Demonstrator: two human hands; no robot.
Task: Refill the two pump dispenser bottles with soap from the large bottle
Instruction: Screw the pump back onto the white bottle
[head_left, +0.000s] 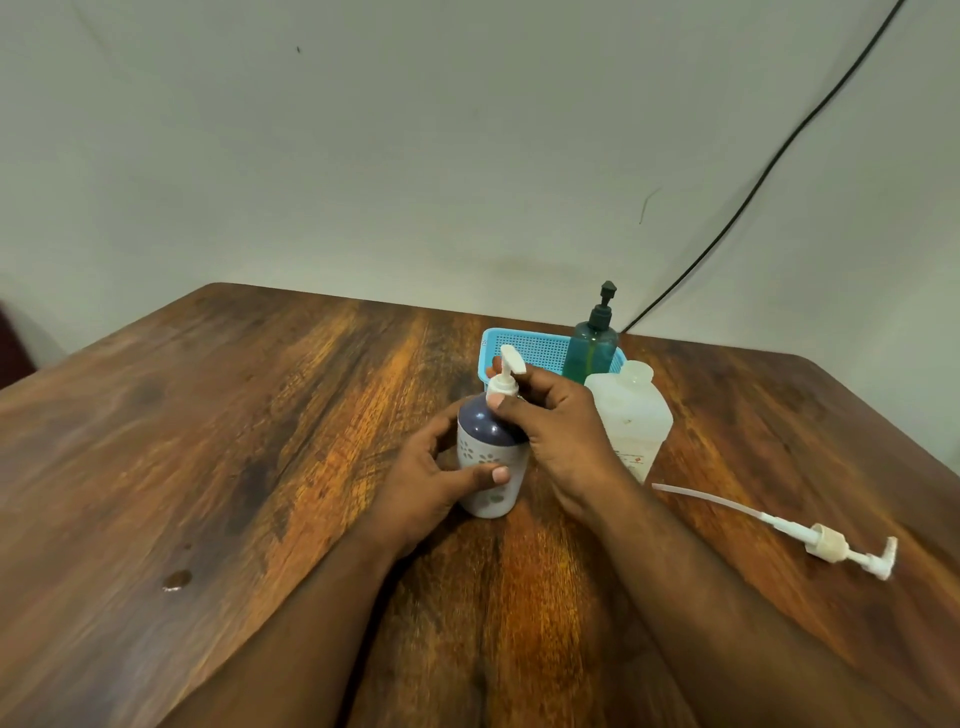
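Left hand (441, 475) is gripping the navy-and-white floral pump bottle (491, 457) at surface centre, bracing it while right hand (550, 415) is pinching its white pump collar (501, 385). Large translucent bottle (631, 415) is waiting uncapped at 2 o'clock.

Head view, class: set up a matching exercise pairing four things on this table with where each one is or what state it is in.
Things:
1. green dispenser bottle
2. large bottle
3. loose pump
4. white and purple dispenser bottle

Places or states:
A. lying flat on the wooden table
B. held by left hand, right hand at its pump collar
C. standing in the blue basket
D. standing uncapped, right of the hands

Pairs: 1-C, 2-D, 3-A, 4-B
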